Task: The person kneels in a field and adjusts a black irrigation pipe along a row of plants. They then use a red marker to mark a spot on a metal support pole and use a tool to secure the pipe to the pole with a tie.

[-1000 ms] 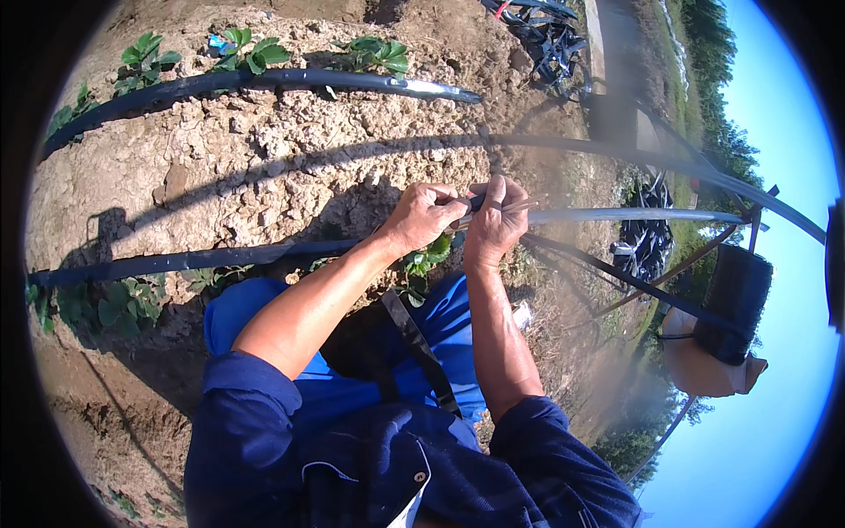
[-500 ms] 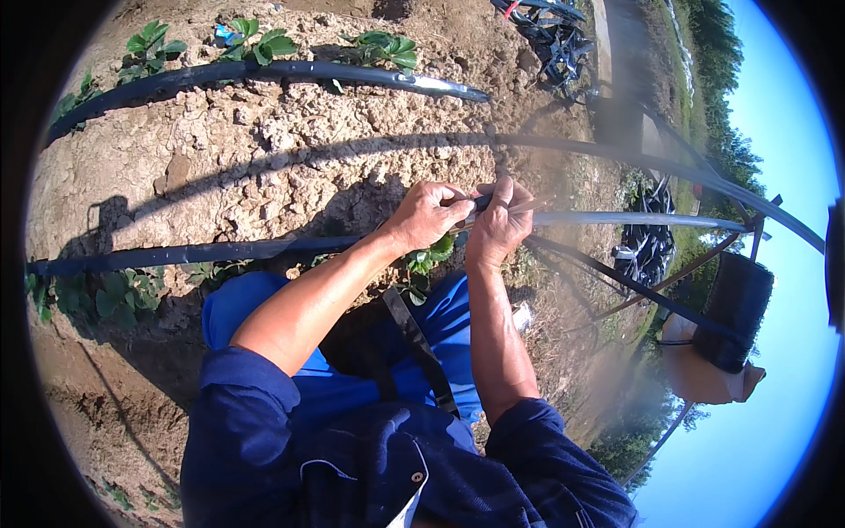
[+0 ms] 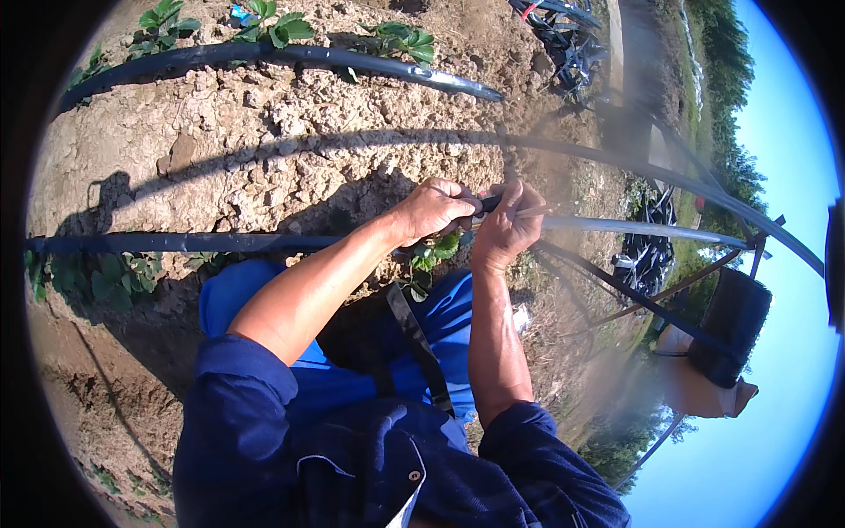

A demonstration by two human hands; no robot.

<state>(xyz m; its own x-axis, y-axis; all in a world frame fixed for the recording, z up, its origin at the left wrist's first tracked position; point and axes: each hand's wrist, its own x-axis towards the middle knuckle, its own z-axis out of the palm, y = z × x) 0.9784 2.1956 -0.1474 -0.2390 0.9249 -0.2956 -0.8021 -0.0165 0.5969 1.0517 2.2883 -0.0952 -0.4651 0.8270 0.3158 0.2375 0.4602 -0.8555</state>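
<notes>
My left hand (image 3: 437,208) and my right hand (image 3: 510,226) are close together, both closed on a short dark piece (image 3: 489,204) whose ends are mostly hidden by my fingers; I cannot make out whether it is tubing or a tool. A thin pale strip sticks out at my right thumb, blurred. Just behind them runs a long dark hose (image 3: 176,243), continuing to the right as a pale, shiny length (image 3: 642,229). Green strawberry-like leaves (image 3: 425,260) lie just below my hands.
Another dark hose (image 3: 290,54) lies across the cracked soil among plants (image 3: 400,40). At right are a grey overhead tube (image 3: 757,204), heaps of black plastic (image 3: 642,264), and a frame carrying a black roll (image 3: 717,326). My blue-clad knees (image 3: 229,299) are below.
The view has shifted slightly, so the hoses and plants at the top sit higher and farther right. Both hands remain together on the dark piece, with little change in grip.
</notes>
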